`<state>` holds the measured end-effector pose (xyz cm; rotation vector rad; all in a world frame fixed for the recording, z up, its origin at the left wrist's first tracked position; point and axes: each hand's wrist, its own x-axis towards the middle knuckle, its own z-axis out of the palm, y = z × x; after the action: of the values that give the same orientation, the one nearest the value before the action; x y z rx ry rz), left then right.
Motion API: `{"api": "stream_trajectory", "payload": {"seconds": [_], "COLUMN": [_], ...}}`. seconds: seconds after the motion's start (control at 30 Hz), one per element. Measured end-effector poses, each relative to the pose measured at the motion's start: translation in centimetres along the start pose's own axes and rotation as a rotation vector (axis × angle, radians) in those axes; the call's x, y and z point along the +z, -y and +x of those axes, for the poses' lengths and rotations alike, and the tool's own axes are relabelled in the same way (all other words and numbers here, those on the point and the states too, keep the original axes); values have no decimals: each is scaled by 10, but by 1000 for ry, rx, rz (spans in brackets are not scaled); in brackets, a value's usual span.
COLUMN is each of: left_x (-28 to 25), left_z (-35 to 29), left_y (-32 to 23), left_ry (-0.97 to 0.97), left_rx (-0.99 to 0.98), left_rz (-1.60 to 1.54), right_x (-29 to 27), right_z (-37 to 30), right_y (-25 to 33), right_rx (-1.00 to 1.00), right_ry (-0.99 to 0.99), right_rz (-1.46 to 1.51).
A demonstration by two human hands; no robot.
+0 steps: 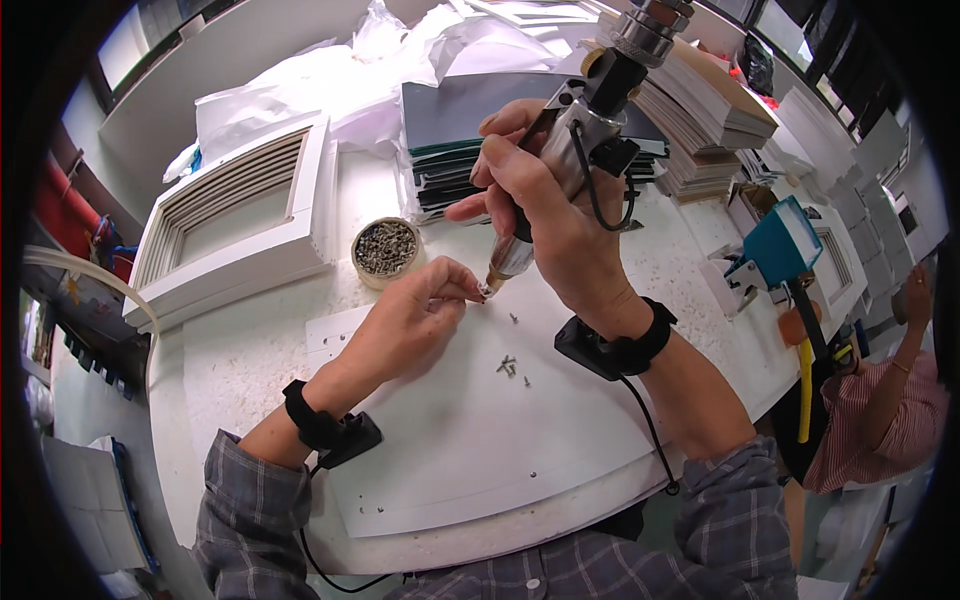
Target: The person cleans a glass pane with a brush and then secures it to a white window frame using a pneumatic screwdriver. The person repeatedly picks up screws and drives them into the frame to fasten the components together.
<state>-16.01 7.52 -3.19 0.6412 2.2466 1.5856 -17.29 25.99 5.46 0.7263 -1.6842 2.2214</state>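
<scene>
My right hand [560, 215] is wrapped round a silver air screwdriver [512, 254], which slants down to the left. Its tip meets the far edge area of a white panel [450, 430] lying on the table. At that tip, my left hand [425, 315] pinches with thumb and forefinger. Something small and pale shows between the fingertips, too small to name. Several loose screws [507, 366] lie on the panel to the right of my left hand. Just beyond that hand stands a round tub of screws [385, 247]. Small holes show near the panel's corners.
White frames [235, 215] are stacked at the left. Dark green-edged panels [470, 110] lie behind my right hand, with pale boards [700, 105] piled beyond. A teal box-shaped device [780, 245] stands at the right. A person in a striped top [880, 430] is at far right.
</scene>
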Motion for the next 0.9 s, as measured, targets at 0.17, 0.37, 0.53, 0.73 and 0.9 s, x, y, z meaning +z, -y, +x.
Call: {"api": "stream_trajectory", "payload": {"seconds": [0.17,0.37,0.53,0.73,0.9], "left_x": [6,16,23,47,15], "left_z": [-6,-1,14,44,31], "left_y": [-13,-16,-12,-22,19], "left_ry": [-35,-69,-129,-92,-212], "left_rx": [-12,54,177,230,248], "left_rz": [110,412,620,625,770], "right_x": [-10,-30,-33,-76,-53], "right_z": [-3,-16,-30,-57,-58], "right_y": [8,39,55,76,36], "right_rx": [-41,-94,-109,-59,-260], "right_ry": [-5,-92,-156,-192,-212], "right_rz": [-48,-80,-14,15,129]}}
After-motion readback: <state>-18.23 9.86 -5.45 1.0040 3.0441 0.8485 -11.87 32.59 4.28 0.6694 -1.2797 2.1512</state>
